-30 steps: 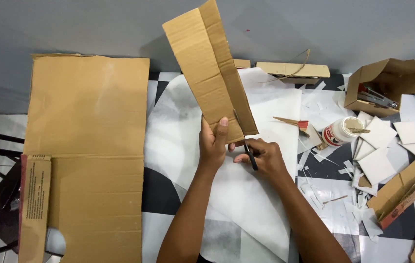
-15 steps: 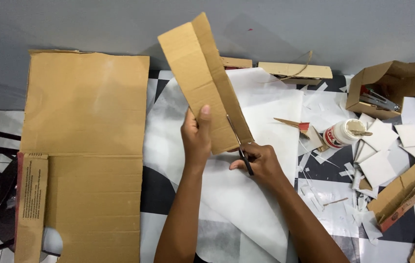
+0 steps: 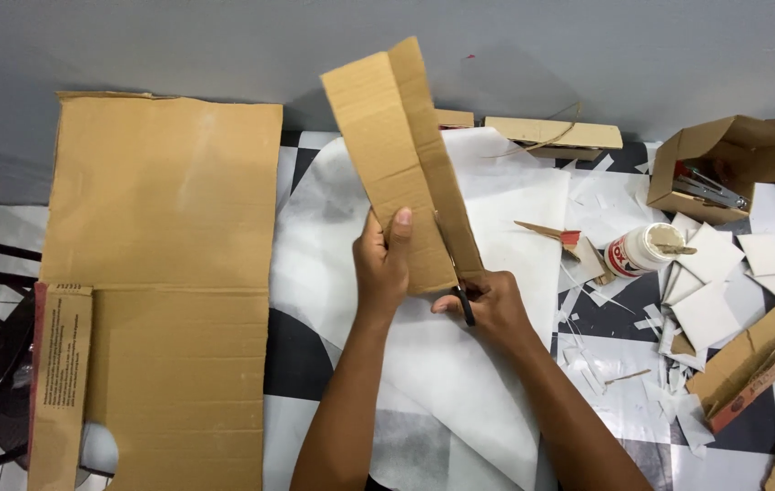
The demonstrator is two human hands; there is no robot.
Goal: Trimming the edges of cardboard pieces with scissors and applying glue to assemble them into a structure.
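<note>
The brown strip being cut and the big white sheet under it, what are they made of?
The brown strip, held by the left hand, looks like corrugated cardboard: matte brown, faint ridges, a fold line. The white sheet looks like thin matte paper, soft and slightly creased; it could be a thin fabric-like sheet.

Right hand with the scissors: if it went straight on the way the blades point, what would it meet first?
More of the cardboard strip that the left hand holds up; the right hand aims the scissors up along it.

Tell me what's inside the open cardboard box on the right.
The open cardboard box lies tipped on its side; a few thin metal tools show at its mouth. Its upper flap covers the rest of the inside.
</note>
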